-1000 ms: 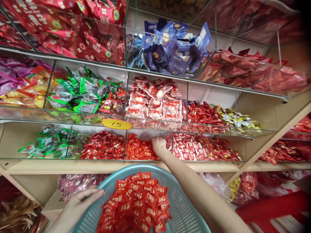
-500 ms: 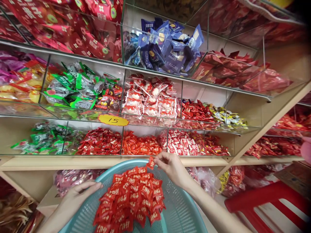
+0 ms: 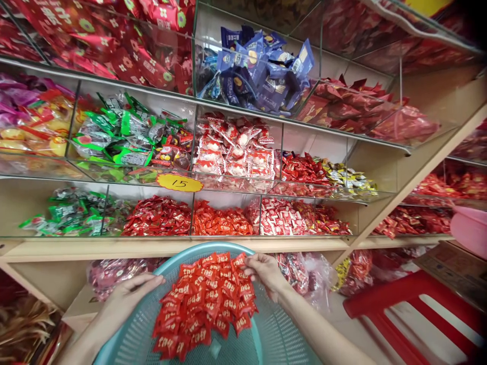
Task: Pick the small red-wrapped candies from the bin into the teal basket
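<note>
A teal plastic basket (image 3: 129, 329) with slotted walls is below the shelves. Inside lies a pile of small red candy packets (image 3: 213, 299) with pale lettering, arranged in overlapping rows. At the basket's left rim is my left hand (image 3: 139, 291), closed, with thumb and fingers pinching the edge. My right hand (image 3: 266, 274) reaches over the right side, fingertips closed on a red candy packet (image 3: 239, 261) at the pile's top right corner. That packet rests against its neighbours.
Divided glass shelves hold blue snack packs (image 3: 266, 76), green-edged packets (image 3: 129, 129) and loose orange-red candies (image 3: 220, 220). A yellow price tag (image 3: 179, 182) reads 15. At right are a red plastic stool (image 3: 388, 291), a pink container (image 3: 470, 233) and a cardboard box (image 3: 452, 263).
My right hand has brought the candy packet down onto the pile's top right corner, and its fingers have curled lower. The view has shifted slightly, showing more of the pink container.
</note>
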`<state>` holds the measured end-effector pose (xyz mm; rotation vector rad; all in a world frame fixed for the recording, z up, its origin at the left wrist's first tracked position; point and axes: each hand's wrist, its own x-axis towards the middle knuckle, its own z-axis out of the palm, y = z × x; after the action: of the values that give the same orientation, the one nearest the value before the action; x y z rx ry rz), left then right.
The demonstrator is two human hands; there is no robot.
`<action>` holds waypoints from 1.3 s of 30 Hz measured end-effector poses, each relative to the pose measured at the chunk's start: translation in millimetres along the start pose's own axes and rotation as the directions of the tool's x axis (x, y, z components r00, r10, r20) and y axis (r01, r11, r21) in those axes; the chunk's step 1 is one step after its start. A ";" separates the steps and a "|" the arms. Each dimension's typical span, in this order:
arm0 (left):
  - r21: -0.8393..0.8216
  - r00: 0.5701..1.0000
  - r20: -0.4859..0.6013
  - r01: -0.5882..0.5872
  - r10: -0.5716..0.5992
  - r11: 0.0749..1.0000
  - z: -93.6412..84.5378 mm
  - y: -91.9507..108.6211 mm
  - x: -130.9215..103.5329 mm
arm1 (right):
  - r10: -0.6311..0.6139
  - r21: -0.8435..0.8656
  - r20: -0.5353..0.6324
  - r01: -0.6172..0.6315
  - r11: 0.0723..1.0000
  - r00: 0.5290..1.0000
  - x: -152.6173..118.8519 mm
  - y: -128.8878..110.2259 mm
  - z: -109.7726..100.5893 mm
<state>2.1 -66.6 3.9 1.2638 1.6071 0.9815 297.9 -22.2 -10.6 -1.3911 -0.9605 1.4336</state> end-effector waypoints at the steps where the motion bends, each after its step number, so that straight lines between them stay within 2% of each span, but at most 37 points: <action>1: -0.004 1.000 0.005 0.005 -0.005 1.000 -0.1 0.2 -0.3 | 0.034 0.041 -0.013 -0.033 0.999 0.999 1.2 0.8 3.3; 6: -0.021 1.000 0.018 -0.002 0.003 1.000 -1.3 -1.1 0.3 | 0.128 0.186 -0.031 -0.120 0.975 0.991 7.3 7.7 16.3; 11: 0.001 0.998 0.059 -0.008 0.008 1.000 -3.4 -5.1 2.9 | 0.100 0.145 -0.050 -0.092 0.985 0.994 9.8 15.9 24.4; 13: 0.018 0.999 0.047 -0.028 0.027 0.999 -4.2 -6.2 3.6 | 0.054 0.092 -0.078 -0.046 0.995 0.995 10.4 17.8 26.5; 16: 0.041 0.998 0.042 -0.046 0.044 0.998 -5.2 -9.8 6.5 | -0.086 -0.036 -0.095 0.083 0.996 0.992 12.1 19.4 27.6; 18: 0.033 0.999 0.025 -0.024 0.023 0.999 -5.5 -13.5 9.8 | -0.152 -0.136 -0.105 0.137 0.981 0.983 13.7 20.7 26.9; 22: 0.034 1.000 0.015 -0.006 0.005 0.999 -5.2 -20.0 15.0 | -0.173 -0.353 -0.145 0.113 0.929 0.974 16.3 25.5 21.9; 24: 0.030 1.000 0.011 0.004 -0.005 1.000 -4.7 -21.6 15.6 | -0.250 -0.468 -0.143 0.157 0.870 0.958 16.3 27.1 17.5; 27: 0.032 0.999 0.018 0.030 -0.031 0.999 -4.2 -22.9 15.7 | -0.430 -0.616 -0.086 0.291 0.732 0.899 12.6 20.9 10.6; 29: 0.038 0.998 0.038 0.044 -0.045 0.998 -4.3 -24.4 16.6 | -0.511 -0.681 -0.011 0.368 0.633 0.860 8.6 7.0 7.7; 31: 0.041 0.996 0.061 0.056 -0.059 0.998 -4.8 -26.8 18.4 | -0.564 -0.742 0.078 0.426 0.517 0.822 6.4 -15.1 7.4; 34: 0.043 0.993 0.091 0.067 -0.071 0.997 -5.3 -30.1 21.0 | -0.604 -0.863 0.210 0.437 0.255 0.769 13.9 -57.2 11.5; 37: 0.031 0.993 0.090 0.072 -0.074 0.997 -4.9 -30.0 21.3 | -0.539 -0.936 0.336 0.339 -0.098 0.772 37.6 -95.9 19.7; 39: 0.033 0.994 0.071 0.076 -0.078 0.997 -4.4 -28.1 20.2 | -0.436 -0.923 0.364 0.254 -0.290 0.823 59.3 -113.8 26.8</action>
<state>-13.5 -52.3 -23.9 1.2348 1.6080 0.8569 282.1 69.9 81.3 -1.8096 -2.4556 -0.3410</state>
